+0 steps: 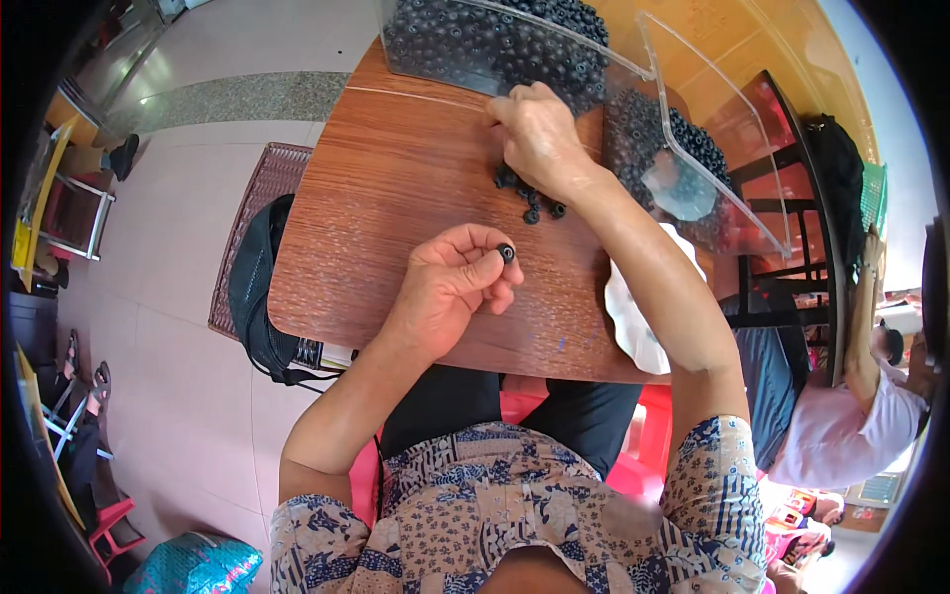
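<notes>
My left hand (450, 287) pinches a small black ring-shaped piece (507, 253) with a light centre, between thumb and fingertips, above the wooden table (396, 188). Farther off, my right hand (539, 139) is closed, fingers curled down in front of a clear plastic bin (435, 67). Anything within those fingers is hidden. Below its wrist lie several loose black pieces (531, 214) on the tabletop. Behind it, the clear bin holds a heap of similar black pieces (485, 35).
A second clear bin (683, 153) with black pieces stands at the right. Under my right forearm lies a white scalloped tray (633, 317). A dark bag (262, 287) and wicker basket (282, 163) adjoin the table's left edge. Another person (841, 426) sits at right.
</notes>
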Demonstrator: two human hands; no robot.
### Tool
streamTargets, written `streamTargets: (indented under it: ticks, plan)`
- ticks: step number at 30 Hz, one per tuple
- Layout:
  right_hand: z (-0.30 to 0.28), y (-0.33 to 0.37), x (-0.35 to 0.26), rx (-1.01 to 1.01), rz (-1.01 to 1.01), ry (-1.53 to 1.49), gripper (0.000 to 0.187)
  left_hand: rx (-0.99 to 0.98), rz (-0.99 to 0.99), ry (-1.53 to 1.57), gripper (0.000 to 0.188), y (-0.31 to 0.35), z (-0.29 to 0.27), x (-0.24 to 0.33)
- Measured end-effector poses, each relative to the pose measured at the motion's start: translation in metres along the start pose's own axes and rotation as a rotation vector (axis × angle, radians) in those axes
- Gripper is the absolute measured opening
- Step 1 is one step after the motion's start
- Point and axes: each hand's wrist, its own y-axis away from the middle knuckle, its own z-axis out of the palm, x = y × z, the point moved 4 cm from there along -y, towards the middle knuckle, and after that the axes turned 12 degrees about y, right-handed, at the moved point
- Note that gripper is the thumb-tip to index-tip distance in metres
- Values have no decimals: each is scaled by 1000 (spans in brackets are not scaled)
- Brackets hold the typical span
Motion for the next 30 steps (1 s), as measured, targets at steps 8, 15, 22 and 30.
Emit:
streamTargets:
  ticks: [8,15,22,30]
  plan:
    - [-68,82,-10,-96,429,-966,12,-16,8,-64,16,-1,-1,-1]
    - [-80,150,-17,-141,691,-1300,13,-27,-89,-120,16,7,16,-26]
    - [-90,175,-19,-90,741,-1410,16,-41,-90,-207,17,4,27,-38]
    - [-89,180,-19,-56,779,-1384,17,-13,-122,-211,16,5,28,-47]
